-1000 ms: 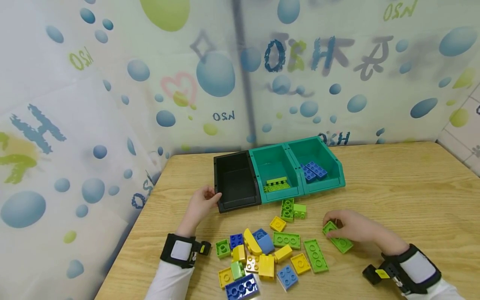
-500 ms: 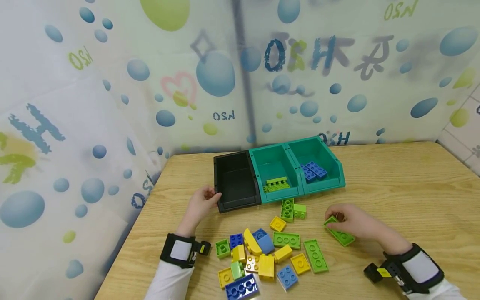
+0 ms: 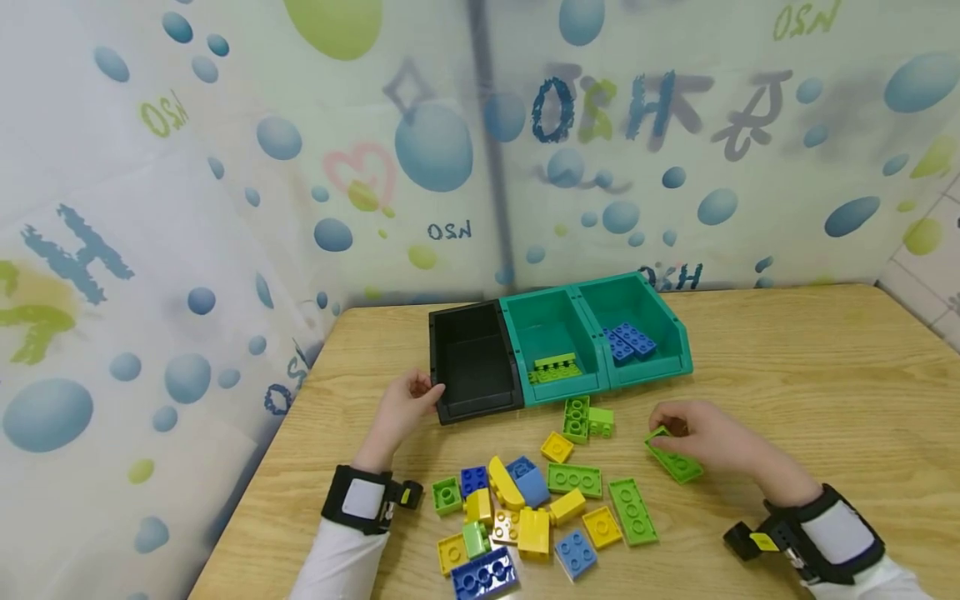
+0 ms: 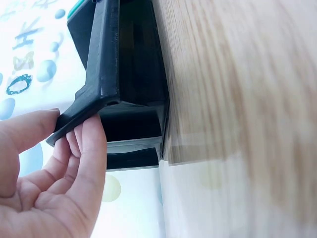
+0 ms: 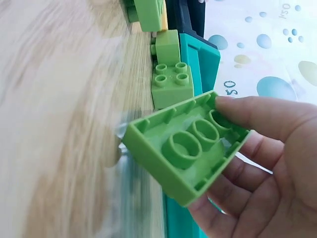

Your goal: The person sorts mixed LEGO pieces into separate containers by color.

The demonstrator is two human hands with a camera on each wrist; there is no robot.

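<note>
My left hand (image 3: 402,408) pinches the front left corner of the black bin (image 3: 474,358); the left wrist view has the thumb on one side of its rim and the fingers on the other. On the right, my right hand (image 3: 708,437) grips a long green toy brick (image 5: 185,144) between thumb and fingers, its hollow underside with round tubes showing in the right wrist view. This brick is tilted close over the table, right of the loose bricks. Two teal bins adjoin the black one: the middle bin (image 3: 536,321) has lime bricks (image 3: 555,367), the right bin (image 3: 684,350) blue bricks (image 3: 630,340).
Loose yellow, blue and green bricks lie between the hands, among them a yellow brick (image 3: 534,533), a dark blue brick (image 3: 484,575) and a long green brick (image 3: 633,512). Other green bricks (image 3: 576,418) lie just before the middle bin. A patterned sheet (image 3: 600,167) hangs behind the wooden table (image 3: 795,358).
My right hand, holding the green brick, has shifted slightly up and away from me, and the brick has tilted. The left hand stays on the black bin, and the other bricks lie as before.
</note>
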